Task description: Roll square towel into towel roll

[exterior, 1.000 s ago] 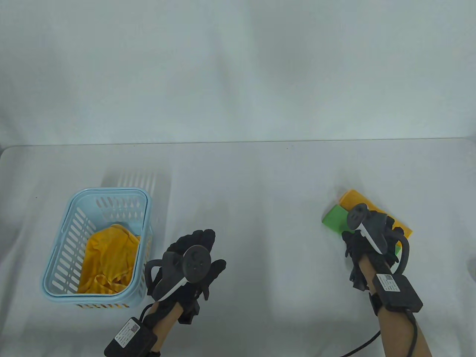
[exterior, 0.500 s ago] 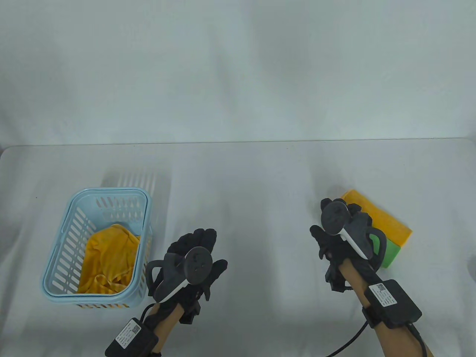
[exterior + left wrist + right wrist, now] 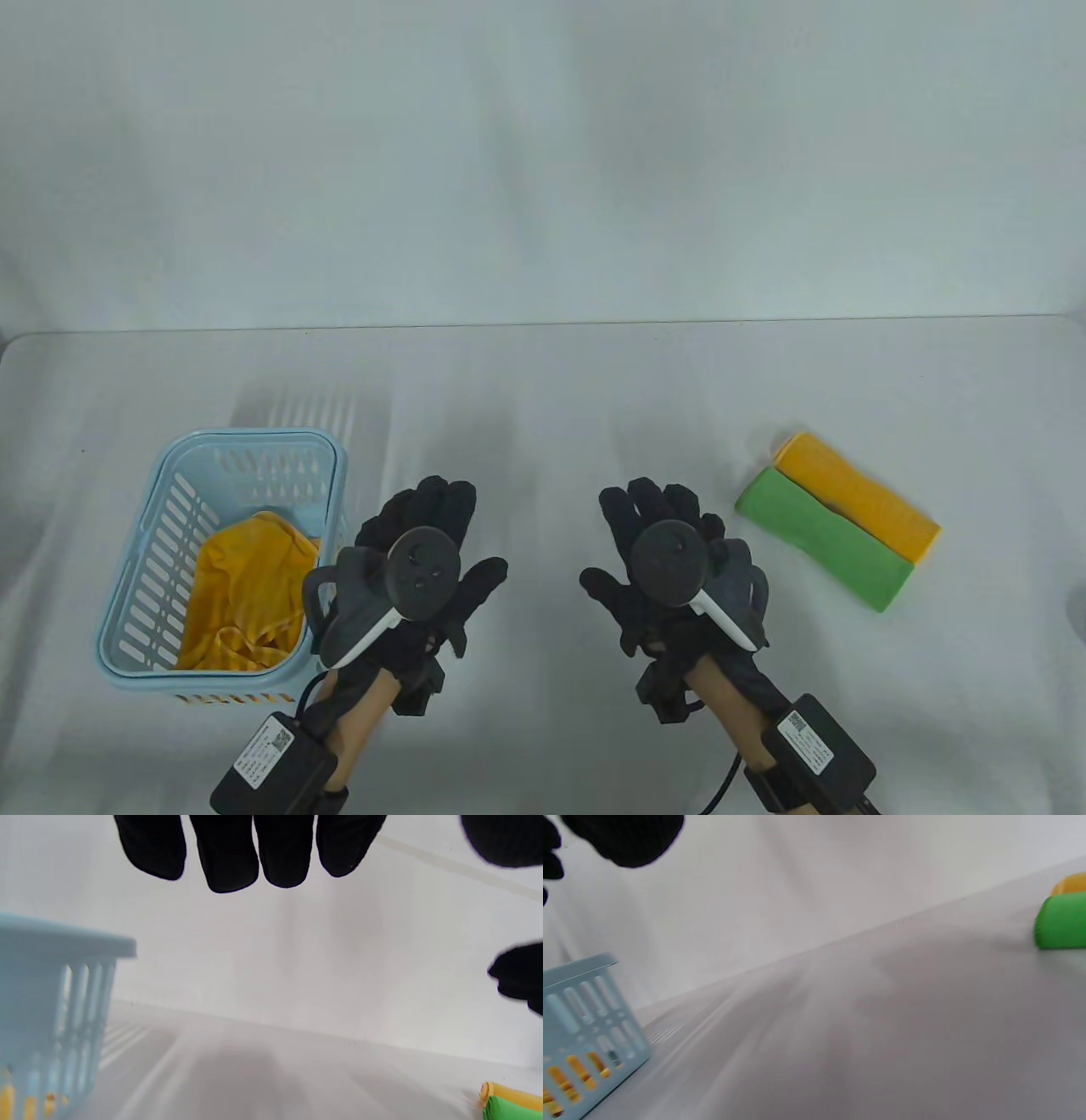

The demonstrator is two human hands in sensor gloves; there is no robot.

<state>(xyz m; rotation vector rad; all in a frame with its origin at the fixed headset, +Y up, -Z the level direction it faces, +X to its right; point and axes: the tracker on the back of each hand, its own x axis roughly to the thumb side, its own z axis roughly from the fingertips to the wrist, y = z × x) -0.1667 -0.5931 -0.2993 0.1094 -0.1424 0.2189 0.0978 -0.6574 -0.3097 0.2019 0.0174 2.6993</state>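
Observation:
Two rolled towels lie side by side at the right of the table: a green roll (image 3: pixel 821 538) and a yellow roll (image 3: pixel 859 495) just behind it. Their ends show in the left wrist view, green roll (image 3: pixel 511 1110), and in the right wrist view, green roll (image 3: pixel 1060 923). A loose yellow towel (image 3: pixel 246 594) lies crumpled in the light blue basket (image 3: pixel 140 543) at the left. My left hand (image 3: pixel 428 531) hovers open right of the basket, fingers straight, holding nothing. My right hand (image 3: pixel 657 531) hovers open at mid-table, left of the rolls and apart from them.
The table is covered in white cloth with a white backdrop behind. The basket (image 3: pixel 51 993) stands close to my left hand. A cable runs from each wrist unit toward the table's front edge.
My right hand let go of the green roll beside the yellow one and moved left to mid-table. My left hand shifted slightly forward and left.

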